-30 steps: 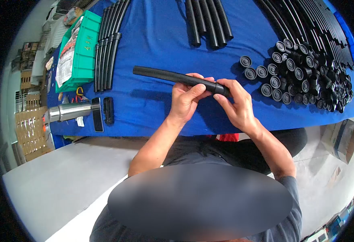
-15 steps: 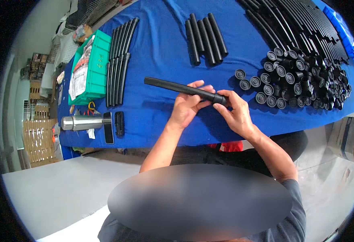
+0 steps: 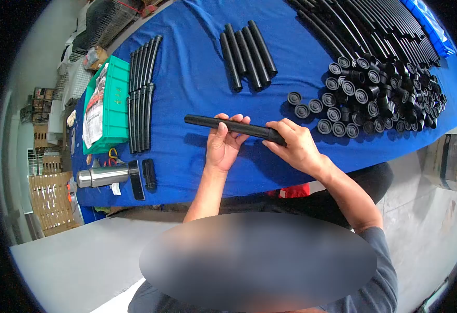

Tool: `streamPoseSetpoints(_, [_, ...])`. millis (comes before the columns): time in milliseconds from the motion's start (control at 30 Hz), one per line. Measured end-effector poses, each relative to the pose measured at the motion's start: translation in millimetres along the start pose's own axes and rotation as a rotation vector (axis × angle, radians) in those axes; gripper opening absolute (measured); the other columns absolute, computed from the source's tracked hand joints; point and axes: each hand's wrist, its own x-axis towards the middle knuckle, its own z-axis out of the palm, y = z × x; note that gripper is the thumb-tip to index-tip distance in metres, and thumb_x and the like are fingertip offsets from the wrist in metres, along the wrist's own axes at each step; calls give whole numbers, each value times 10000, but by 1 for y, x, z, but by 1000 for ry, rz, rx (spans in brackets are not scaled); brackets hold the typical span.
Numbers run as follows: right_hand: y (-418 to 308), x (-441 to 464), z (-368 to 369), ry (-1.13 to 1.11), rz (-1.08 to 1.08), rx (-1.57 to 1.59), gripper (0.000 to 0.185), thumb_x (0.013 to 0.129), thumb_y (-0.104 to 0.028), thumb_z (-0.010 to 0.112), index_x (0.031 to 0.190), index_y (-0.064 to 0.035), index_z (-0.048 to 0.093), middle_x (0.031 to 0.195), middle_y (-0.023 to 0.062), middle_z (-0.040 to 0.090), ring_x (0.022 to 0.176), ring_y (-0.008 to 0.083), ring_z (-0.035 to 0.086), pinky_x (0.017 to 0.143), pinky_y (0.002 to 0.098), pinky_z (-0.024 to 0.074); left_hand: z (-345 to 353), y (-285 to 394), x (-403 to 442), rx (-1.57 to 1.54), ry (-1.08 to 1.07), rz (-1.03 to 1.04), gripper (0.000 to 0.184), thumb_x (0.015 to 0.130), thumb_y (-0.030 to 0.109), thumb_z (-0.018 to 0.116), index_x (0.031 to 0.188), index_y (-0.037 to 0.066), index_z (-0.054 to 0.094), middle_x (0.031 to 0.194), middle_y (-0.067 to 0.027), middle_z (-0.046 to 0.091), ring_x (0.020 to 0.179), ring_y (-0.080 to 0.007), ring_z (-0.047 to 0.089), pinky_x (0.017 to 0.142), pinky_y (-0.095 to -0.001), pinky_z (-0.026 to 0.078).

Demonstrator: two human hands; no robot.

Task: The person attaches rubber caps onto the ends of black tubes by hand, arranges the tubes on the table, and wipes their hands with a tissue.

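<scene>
A black tube (image 3: 202,121) is held above the blue cloth (image 3: 197,78), slanting slightly down to the right. My left hand (image 3: 224,146) supports its middle, thumb on the near side and fingertips on the far side. Its right end, where a fitting seems to sit, is wrapped by the fingers of my right hand (image 3: 296,145), which partly hide it. Beyond the hands lie several loose black tubes (image 3: 246,56). To the right is a heap of black round-ended fittings (image 3: 374,96), a few of them standing apart at its left edge.
At the left stand a green crate (image 3: 118,107), joined black tubes (image 3: 141,122), a steel bottle (image 3: 103,176), a phone (image 3: 136,180) and a black case (image 3: 148,173). Long black tubes (image 3: 364,31) lie at the back right. A cardboard box (image 3: 447,161) is on the floor.
The view has shifted, so the table's items appear lower. My left fingers have loosened and slid along the tube, which is now closer to level. My right hand now covers more of the right end.
</scene>
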Motion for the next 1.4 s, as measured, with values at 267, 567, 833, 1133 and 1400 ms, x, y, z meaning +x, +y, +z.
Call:
streamPoseSetpoints(267, [0, -5, 8, 41, 68, -2, 336, 852, -146, 790, 1127, -8, 657, 865, 147, 651, 744, 322, 673, 655, 403, 531, 0, -4, -3, 74, 5, 43, 231, 1011, 200, 651, 1207, 107, 574, 1206, -187, 691, 1231, -387, 638, 949, -536, 618])
streamPoseSetpoints(567, [0, -5, 2, -27, 23, 24, 328, 848, -141, 789, 1119, -12, 657, 875, 169, 644, 771, 353, 664, 667, 422, 528, 0, -1, -4, 77, 9, 12, 256, 1008, 218, 657, 1235, 122, 587, 1203, -163, 703, 1241, -376, 628, 952, -555, 610])
streamPoseSetpoints(833, [2, -11, 5, -11, 9, 70, 329, 853, -133, 769, 1116, 0, 625, 899, 182, 644, 796, 388, 667, 681, 466, 549, -4, 1, -7, 72, -27, -5, 247, 1022, 212, 638, 1242, 115, 586, 1230, -171, 696, 1231, -367, 640, 973, -550, 601])
streamPoseSetpoints(1133, [-1, -9, 4, -49, 40, 53, 319, 844, -124, 762, 1104, 1, 626, 926, 183, 653, 834, 395, 682, 706, 465, 569, -4, 3, -7, 45, -21, -15, 249, 1010, 199, 660, 1232, 113, 584, 1214, -153, 698, 1227, -360, 639, 987, -535, 592])
streamPoseSetpoints(1400, [-8, -11, -1, -77, 107, 225, 351, 879, -249, 737, 1043, 46, 644, 885, 239, 680, 833, 438, 677, 750, 502, 539, -5, 8, -6, -4, -36, -61, 266, 995, 103, 640, 1254, 105, 580, 1225, -168, 693, 1245, -377, 626, 1055, -555, 526])
